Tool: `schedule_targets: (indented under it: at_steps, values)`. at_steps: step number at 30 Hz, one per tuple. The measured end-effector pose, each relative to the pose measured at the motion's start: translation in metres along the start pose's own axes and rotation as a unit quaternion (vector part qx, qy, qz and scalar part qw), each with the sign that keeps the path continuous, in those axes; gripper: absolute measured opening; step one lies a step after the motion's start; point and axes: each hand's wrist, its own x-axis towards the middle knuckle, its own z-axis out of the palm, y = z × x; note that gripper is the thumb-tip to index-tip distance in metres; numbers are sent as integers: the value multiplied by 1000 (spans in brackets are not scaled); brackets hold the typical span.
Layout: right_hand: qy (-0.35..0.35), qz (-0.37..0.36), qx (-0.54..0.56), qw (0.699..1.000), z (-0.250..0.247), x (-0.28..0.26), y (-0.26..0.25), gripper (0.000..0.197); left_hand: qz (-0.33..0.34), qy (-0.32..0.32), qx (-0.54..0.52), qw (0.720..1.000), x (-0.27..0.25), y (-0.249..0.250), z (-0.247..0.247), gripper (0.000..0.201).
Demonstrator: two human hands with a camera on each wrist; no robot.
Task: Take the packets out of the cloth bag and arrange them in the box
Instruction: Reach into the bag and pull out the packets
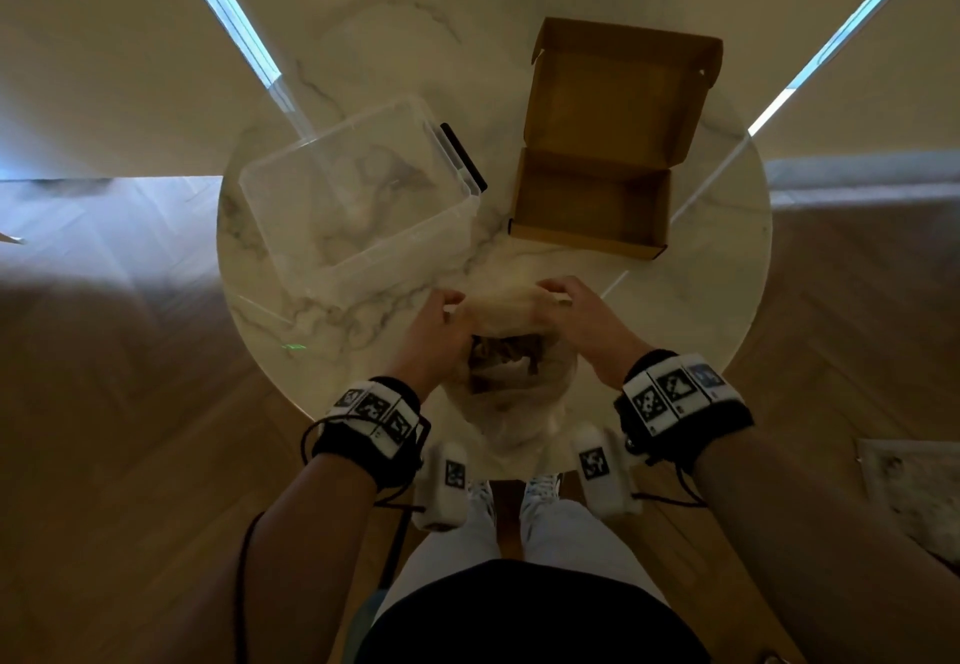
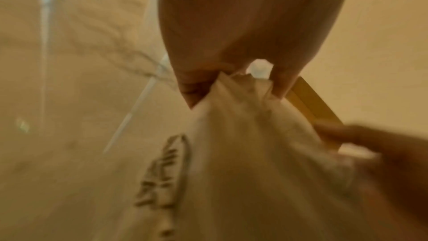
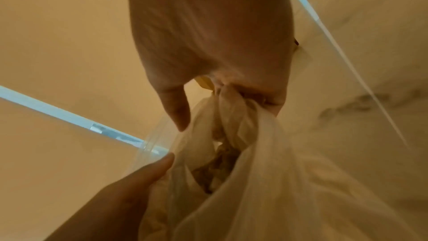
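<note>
Opening the cream cloth bag (image 1: 511, 393); no packets out yet.
Left hand (image 1: 436, 336) and right hand (image 1: 582, 323) each pinch its rim; next, reach inside; open brown cardboard box (image 1: 589, 206) beyond the right hand.

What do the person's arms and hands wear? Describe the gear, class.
Both forearms are bare, with no sleeves. Each wrist carries a black band with white tiles printed with black square markers, a white camera pod beneath it, and thin black cables. The hands are ungloved.
</note>
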Motion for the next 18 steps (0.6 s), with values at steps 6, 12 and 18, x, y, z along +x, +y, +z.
schedule_targets:
  at_steps: [6, 12, 18]
  values:
    - [-39, 122, 126, 984, 0, 11, 11, 32, -12, -38, -13, 999, 12, 6, 7, 26]
    - [135, -98, -83, 983, -17, -9, 8, 42, 200, 67, 160, 964, -9, 1, -26, 13]
    - [28, -228, -467, 854, -6, -11, 1, 36, 180, -285, 427, 839, -35, 11, -19, 28]
